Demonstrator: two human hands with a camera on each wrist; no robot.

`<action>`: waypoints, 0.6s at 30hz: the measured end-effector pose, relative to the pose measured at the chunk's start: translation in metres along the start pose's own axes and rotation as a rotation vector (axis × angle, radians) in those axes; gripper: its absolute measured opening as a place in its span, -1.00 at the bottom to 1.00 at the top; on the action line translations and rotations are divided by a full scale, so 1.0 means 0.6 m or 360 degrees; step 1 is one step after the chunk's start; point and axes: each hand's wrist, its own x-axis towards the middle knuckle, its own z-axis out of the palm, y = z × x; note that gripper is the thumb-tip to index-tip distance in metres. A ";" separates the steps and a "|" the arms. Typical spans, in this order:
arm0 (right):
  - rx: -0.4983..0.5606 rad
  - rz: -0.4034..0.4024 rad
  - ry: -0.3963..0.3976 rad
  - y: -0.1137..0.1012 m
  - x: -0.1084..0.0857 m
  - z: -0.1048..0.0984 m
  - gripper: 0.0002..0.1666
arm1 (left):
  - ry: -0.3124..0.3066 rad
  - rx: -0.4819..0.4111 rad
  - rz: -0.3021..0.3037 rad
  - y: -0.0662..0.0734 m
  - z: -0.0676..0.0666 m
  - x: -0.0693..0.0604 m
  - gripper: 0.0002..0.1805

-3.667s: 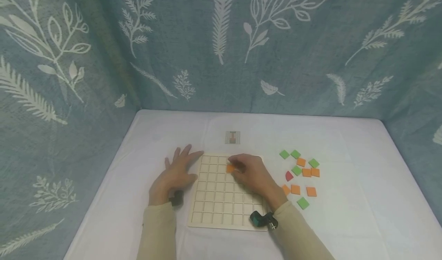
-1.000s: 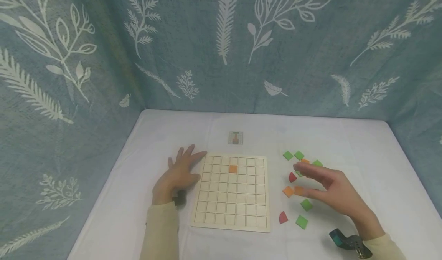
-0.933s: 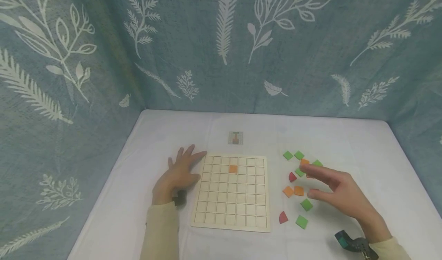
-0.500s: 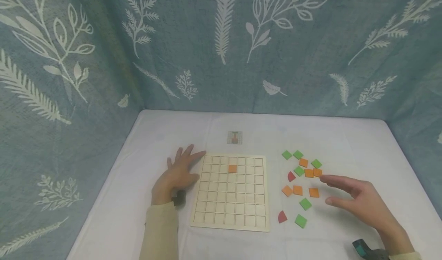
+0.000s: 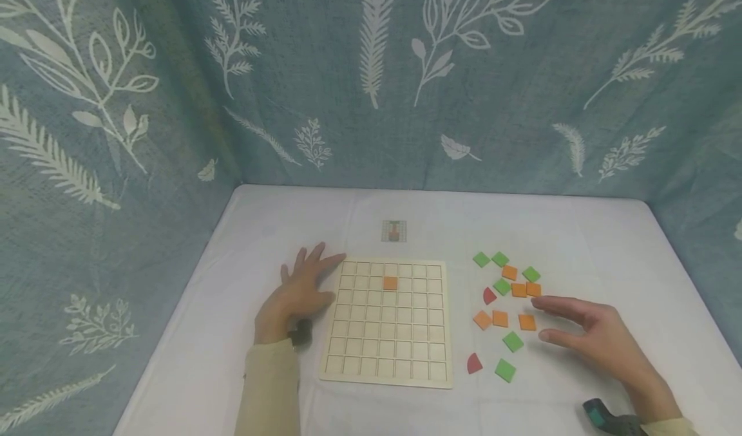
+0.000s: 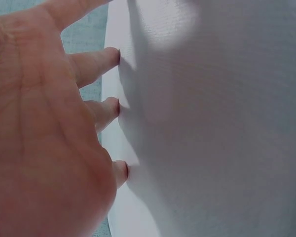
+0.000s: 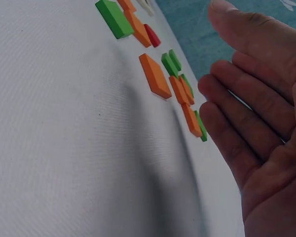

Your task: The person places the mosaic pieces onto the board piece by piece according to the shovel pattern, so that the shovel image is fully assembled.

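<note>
Two beige sleeves (image 5: 268, 391) enter from the near edge, with a dark device (image 5: 611, 418) at the right wrist. Beyond them a square wooden board (image 5: 387, 333) lies flat on the white cloth (image 5: 191, 371), its face divided into a grid of cells. Right of it, the nearest loose pieces are a red wedge (image 5: 474, 363) and a green tile (image 5: 505, 370). The right hand (image 5: 605, 339) hovers over the cloth beside them, thumb and fingers wide apart and holding nothing, near an orange tile (image 5: 527, 322). Left of that tile lie two more orange tiles (image 5: 500, 319). At the board's left edge rests the left hand (image 5: 295, 294), its fingers spread wide, several fingertips on the cloth. Farther on, a second red wedge (image 5: 489, 295) sits near three orange tiles (image 5: 518, 290) and four green tiles (image 5: 502, 286). On the board, one orange square (image 5: 391, 283) fills the middle cell of the second row from the far edge. Past the board lies a small gridded card (image 5: 394, 230), and behind everything hangs a blue-green curtain (image 5: 324, 69) with pale leaves.
</note>
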 end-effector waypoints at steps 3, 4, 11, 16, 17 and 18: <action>-0.0007 0.0029 -0.0017 0.002 0.002 0.003 -0.34 | 0.0004 0.0003 0.0000 0.000 0.001 0.001 -0.05; -0.0011 0.0045 -0.0027 0.003 0.003 0.004 -0.33 | 0.0005 0.0004 0.0002 -0.001 0.001 0.001 -0.05; -0.0083 0.0086 -0.0064 0.015 0.009 0.012 -0.35 | 0.0006 -0.0003 0.0017 0.000 0.001 0.001 -0.06; -0.0151 -0.0089 0.0014 0.018 0.010 0.016 -0.45 | 0.0003 0.0008 0.0016 0.000 0.000 0.000 -0.07; -0.0165 -0.0124 0.0030 0.018 0.010 0.017 -0.47 | 0.0003 0.0006 0.0015 0.001 0.000 0.000 -0.07; -0.0177 -0.0150 0.0042 0.019 0.011 0.018 -0.47 | 0.0003 0.0005 0.0014 0.000 0.000 0.000 -0.07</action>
